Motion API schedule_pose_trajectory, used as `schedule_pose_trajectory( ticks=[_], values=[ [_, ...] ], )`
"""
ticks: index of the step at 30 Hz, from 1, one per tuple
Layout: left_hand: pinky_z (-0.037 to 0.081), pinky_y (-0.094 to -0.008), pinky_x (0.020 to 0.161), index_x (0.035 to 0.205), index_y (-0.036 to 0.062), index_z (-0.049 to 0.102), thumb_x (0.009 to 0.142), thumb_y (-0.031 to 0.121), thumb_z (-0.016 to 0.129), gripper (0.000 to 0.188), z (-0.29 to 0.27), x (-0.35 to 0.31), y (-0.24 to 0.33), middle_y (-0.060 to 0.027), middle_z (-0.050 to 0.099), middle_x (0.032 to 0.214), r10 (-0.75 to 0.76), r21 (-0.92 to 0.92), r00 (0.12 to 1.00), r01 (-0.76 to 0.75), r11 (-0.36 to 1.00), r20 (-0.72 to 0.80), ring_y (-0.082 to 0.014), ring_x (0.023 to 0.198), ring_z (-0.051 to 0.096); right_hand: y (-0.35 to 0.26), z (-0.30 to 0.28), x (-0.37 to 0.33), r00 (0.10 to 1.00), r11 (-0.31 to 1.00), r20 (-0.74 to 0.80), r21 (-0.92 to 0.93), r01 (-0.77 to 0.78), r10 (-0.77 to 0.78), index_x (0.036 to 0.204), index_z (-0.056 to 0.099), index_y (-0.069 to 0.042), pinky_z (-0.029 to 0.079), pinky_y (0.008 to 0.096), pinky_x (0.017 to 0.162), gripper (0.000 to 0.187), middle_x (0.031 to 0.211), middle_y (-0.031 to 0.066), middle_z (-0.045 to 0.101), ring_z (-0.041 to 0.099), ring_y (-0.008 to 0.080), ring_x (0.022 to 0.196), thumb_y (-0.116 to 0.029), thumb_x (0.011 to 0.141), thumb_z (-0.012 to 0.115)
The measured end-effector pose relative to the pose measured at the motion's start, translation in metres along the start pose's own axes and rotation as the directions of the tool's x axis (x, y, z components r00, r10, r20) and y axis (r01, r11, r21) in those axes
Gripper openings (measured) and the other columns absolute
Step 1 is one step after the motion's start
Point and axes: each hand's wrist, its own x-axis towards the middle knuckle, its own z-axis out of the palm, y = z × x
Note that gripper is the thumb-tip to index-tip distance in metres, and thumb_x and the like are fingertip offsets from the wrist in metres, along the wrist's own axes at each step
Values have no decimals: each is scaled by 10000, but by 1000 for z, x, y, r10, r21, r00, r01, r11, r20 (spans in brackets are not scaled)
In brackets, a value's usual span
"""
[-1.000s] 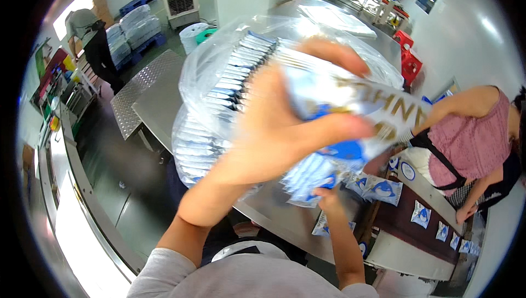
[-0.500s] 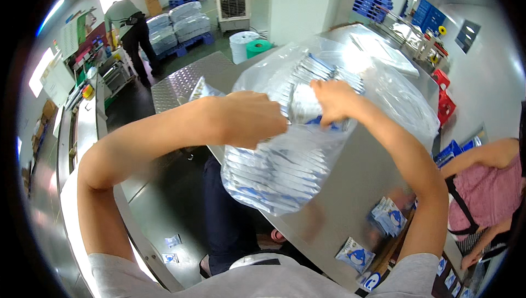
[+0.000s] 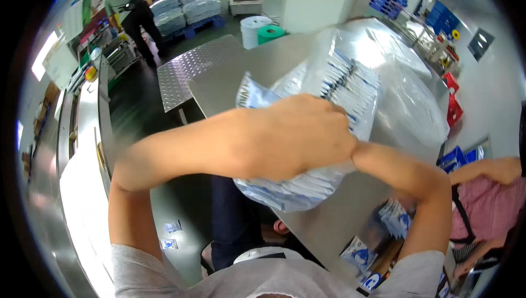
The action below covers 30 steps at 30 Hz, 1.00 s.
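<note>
A large clear plastic bag (image 3: 359,128) lies on the metal table, filled with rows of flat white-and-blue packets (image 3: 350,81). My left hand (image 3: 307,133) crosses above the bag from the left, closed, its back toward me and its fingertips hidden. One white-and-blue packet (image 3: 255,93) sticks out beyond its wrist and appears gripped in it. Behind it, my right hand reaches in from the right; only its wrist (image 3: 364,152) shows, and its fingers are covered. More packets bulge in the near end of the bag (image 3: 298,194) below my left hand.
Loose packets (image 3: 393,218) and a single packet (image 3: 359,254) lie at the table's near right. Folded clear plastic (image 3: 413,100) covers the far right. A person in pink (image 3: 487,207) works at right. A green roll (image 3: 270,34) stands beyond the table; two packets (image 3: 169,243) are on the floor.
My left hand has moved right across the bag, and the protruding packet has moved with it. My right hand has gone behind my left. The view has shifted slightly.
</note>
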Motion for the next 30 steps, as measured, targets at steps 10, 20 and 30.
schedule_pose_trajectory(
  ticks=[10, 20, 30],
  values=[
    [481, -323, 577, 618, 95, 526, 727, 339, 742, 343, 32, 24, 58, -103, 683, 737, 68, -439, 893, -284, 852, -446, -230, 666, 635, 50, -36, -72, 963, 903, -255, 428, 38, 80, 1302, 440, -25, 390, 365, 973, 578, 1279, 137, 531, 549, 228, 1117, -399, 871, 536],
    [535, -292, 685, 975, 21, 555, 925, 306, 555, 289, 223, 61, 137, -96, 654, 893, -484, -703, 692, 49, -709, 536, -151, 781, 644, 132, 93, -459, 708, 449, 371, 577, -683, 601, 1286, 443, 6, 406, 335, 952, 536, 1248, 95, 522, 484, 183, 1133, -240, 855, 647],
    [529, -336, 773, 1154, 31, 504, 844, 244, 673, 412, 272, 69, 162, -61, 621, 986, -140, -474, 746, 255, -843, 651, -165, 864, 628, 74, 243, -402, 615, 453, 374, 437, -777, 694, 1193, 442, 109, 412, 408, 930, 1056, 1195, 274, 483, 480, 362, 1129, -586, 481, 796]
  ],
)
